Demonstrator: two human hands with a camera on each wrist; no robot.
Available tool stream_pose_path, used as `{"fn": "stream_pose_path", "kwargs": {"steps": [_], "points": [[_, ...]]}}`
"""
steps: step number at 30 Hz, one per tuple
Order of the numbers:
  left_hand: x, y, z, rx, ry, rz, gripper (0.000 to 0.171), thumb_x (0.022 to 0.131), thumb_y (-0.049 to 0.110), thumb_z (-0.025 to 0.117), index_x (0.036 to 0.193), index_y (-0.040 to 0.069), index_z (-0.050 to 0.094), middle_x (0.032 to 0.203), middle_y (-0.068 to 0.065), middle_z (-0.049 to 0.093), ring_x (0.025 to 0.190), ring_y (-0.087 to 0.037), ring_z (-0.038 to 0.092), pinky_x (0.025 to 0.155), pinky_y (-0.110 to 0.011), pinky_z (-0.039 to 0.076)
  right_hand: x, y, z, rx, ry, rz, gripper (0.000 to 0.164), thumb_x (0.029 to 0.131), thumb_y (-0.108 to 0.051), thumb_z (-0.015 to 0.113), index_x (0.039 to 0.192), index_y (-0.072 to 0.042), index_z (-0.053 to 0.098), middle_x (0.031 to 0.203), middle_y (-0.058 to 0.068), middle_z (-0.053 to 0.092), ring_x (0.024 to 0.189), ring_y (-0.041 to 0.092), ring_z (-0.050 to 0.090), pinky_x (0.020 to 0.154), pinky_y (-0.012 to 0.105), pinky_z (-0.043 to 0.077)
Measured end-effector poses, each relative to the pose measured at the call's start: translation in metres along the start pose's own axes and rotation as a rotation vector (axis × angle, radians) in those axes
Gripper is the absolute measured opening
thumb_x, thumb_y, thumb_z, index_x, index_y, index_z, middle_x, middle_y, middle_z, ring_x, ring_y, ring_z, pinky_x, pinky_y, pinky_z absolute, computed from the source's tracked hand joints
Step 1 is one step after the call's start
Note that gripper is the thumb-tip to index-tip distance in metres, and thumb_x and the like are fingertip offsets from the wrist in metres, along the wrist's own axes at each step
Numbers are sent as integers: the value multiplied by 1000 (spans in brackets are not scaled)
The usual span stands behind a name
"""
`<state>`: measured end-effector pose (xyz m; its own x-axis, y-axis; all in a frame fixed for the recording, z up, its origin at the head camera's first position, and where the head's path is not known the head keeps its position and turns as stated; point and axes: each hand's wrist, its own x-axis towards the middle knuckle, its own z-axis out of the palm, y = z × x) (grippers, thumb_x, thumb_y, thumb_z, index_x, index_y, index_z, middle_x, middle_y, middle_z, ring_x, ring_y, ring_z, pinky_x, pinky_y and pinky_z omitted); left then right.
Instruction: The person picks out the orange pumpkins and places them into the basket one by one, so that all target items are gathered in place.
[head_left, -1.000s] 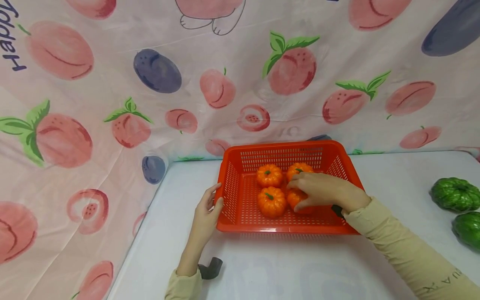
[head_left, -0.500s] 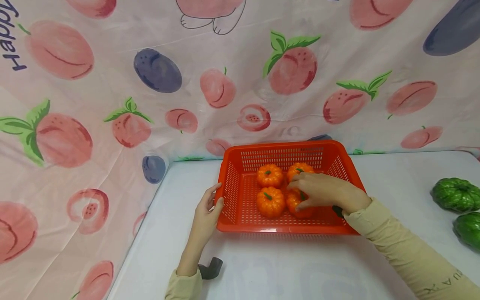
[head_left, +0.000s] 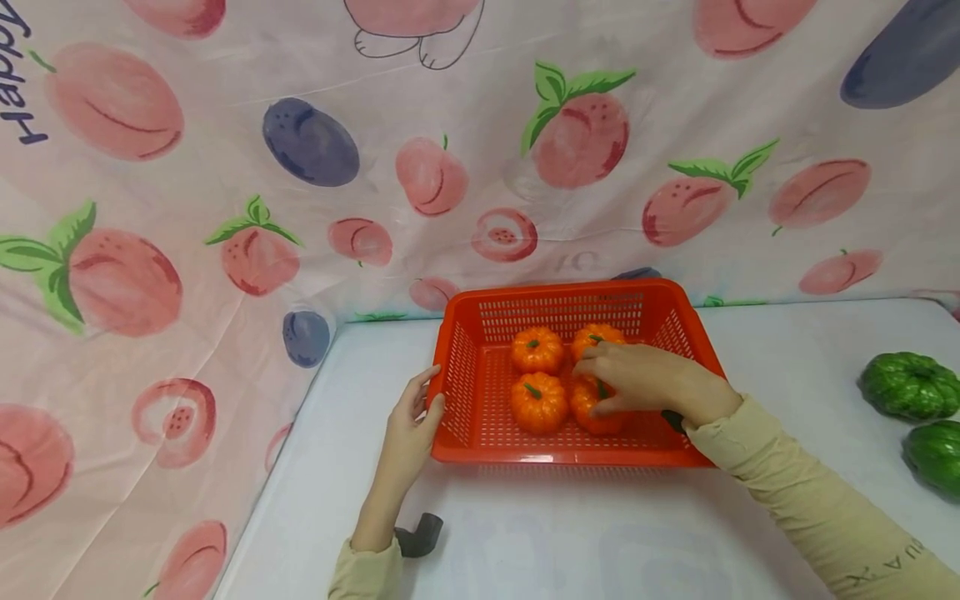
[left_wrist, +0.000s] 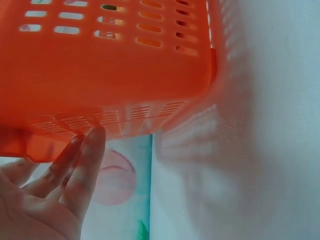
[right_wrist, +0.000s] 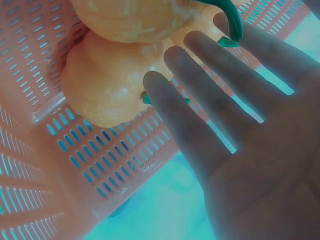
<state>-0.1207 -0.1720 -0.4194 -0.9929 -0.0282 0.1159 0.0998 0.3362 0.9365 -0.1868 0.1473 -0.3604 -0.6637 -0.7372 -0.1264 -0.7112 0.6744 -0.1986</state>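
Several orange pumpkins sit in a red plastic basket (head_left: 517, 457), among them a front-left pumpkin (head_left: 539, 403), a back-left pumpkin (head_left: 537, 350) and a back-right pumpkin (head_left: 597, 336). My right hand (head_left: 637, 379) is over the front-right pumpkin (head_left: 596, 408) and partly hides it. In the right wrist view the fingers of that hand are straight and spread, with nothing gripped. At the basket's left side, my left hand (head_left: 412, 421) rests its extended fingertips on the outer wall, thumb near the rim. The left wrist view shows the left fingers (left_wrist: 87, 170) against the basket's outside.
Two green pumpkins, one upper (head_left: 911, 386) and one lower (head_left: 937, 458), lie on the white table (head_left: 570, 542) at the right. A fruit-print cloth (head_left: 375, 125) hangs behind the basket and along the left.
The front-right pumpkin has turned a little under my right hand, and its green stem now shows. Both hands stay nearly where they were; the head view has shifted slightly.
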Motion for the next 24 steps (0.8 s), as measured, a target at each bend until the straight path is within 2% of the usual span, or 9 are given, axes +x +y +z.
{"fn": "stream_pose_path", "kwargs": {"steps": [9,18,24], "points": [[2,2,-3,104,32,36,41,100,13,59,141,14,53,129,-11,63,113,-25,63,88,-36,58,-5,-3,-4,-7,28,6,54,85,-35,78,125,-3,64,128,15,61,118,32,58,92,49,54],[4,7,-5,186,59,79,40,98,11,60,138,10,56,135,-8,58,122,-25,58,97,-46,53,-12,-7,-9,-42,81,-20,56,84,-33,79,126,0,62,126,15,63,120,34,55,91,44,55],[4,17,-10,238,119,123,38,97,9,60,135,6,58,132,-12,57,124,-29,55,100,-46,52,-15,-10,-16,-57,113,-22,59,84,-34,79,128,-1,61,129,17,60,123,37,54,95,49,53]]}}
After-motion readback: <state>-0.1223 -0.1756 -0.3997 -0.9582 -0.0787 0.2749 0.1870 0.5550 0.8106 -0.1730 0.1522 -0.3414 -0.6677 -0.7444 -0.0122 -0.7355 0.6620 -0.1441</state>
